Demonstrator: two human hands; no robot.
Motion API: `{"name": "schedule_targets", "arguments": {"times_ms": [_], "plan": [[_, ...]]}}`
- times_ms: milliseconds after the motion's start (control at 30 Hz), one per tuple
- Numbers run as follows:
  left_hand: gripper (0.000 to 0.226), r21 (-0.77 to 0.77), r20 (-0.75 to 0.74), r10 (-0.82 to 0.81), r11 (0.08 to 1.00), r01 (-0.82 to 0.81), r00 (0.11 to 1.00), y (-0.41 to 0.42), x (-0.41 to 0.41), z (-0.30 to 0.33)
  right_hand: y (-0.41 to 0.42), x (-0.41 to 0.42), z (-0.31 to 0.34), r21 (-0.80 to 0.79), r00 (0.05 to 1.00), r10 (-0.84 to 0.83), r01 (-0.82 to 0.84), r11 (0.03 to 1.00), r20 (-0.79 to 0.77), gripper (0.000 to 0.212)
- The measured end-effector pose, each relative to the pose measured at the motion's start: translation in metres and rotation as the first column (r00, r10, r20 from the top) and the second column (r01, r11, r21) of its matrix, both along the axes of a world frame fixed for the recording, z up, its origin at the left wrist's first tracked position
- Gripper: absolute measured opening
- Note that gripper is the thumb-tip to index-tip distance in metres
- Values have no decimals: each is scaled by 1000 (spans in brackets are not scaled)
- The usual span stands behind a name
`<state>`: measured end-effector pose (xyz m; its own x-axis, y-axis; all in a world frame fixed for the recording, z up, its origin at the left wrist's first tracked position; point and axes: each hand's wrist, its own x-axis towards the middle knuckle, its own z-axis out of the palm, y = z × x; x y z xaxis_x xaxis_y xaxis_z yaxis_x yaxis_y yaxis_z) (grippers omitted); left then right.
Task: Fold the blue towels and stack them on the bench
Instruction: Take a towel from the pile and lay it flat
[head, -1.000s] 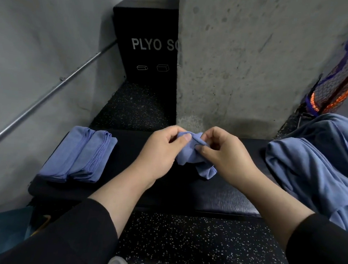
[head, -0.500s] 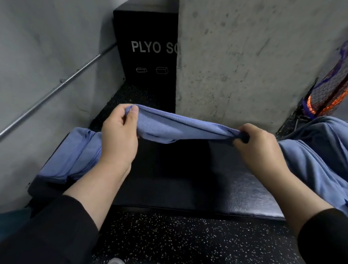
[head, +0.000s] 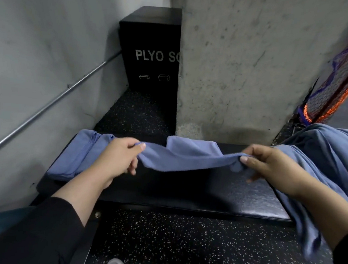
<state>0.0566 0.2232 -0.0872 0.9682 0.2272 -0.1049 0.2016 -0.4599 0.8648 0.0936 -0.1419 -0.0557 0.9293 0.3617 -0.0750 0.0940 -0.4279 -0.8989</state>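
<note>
Now lower over bench (head: pixel 237 196), blue towel (head: pixel 183 158) pinched taut, left grip (head: pixel 118 158), right grip (head: pixel 271 167).

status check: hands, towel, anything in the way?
Left hand and right hand each pinch an end of the towel, stretched over the bench. Folded towels at left. Nothing blocking.

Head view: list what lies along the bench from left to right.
Folded towels → left hand → the stretched towel pinched at both ends → right hand → pile of unfolded towels, all above the black bench.
</note>
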Motion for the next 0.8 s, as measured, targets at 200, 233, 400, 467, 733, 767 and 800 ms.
{"name": "schedule_targets", "arguments": {"times_ms": [200, 233, 400, 467, 733, 767, 800], "plan": [[21, -211, -244, -76, 977, 23, 967, -16, 2, -7, 5, 8, -26, 164, 968, -176, 206, 965, -179, 15], [21, -230, -248, -51, 973, -7, 968, -21, 9, -6, 9, 15, -26, 225, 954, -223, 266, 937, -200, 17], [18, -309, -23, 97, 946, -99, 995, -31, 95, 32, 29, 93, 16, 348, 873, -485, 473, 809, -59, 21], [25, -312, 163, 170, 944, -113, 972, -30, 133, 68, 34, 120, 51, 284, 800, -576, 521, 805, 166, 24], [28, -309, 405, 260, 941, -136, 877, -15, 171, 120, 38, 128, 105, 299, 632, -575, 496, 815, 519, 15], [27, -288, 418, 250, 948, -133, 874, -14, 165, 117, 37, 123, 103, 285, 631, -563, 493, 822, 535, 15], [26, -259, 436, 237, 957, -131, 869, -14, 157, 114, 35, 116, 100, 274, 633, -550, 486, 830, 545, 15]]}}
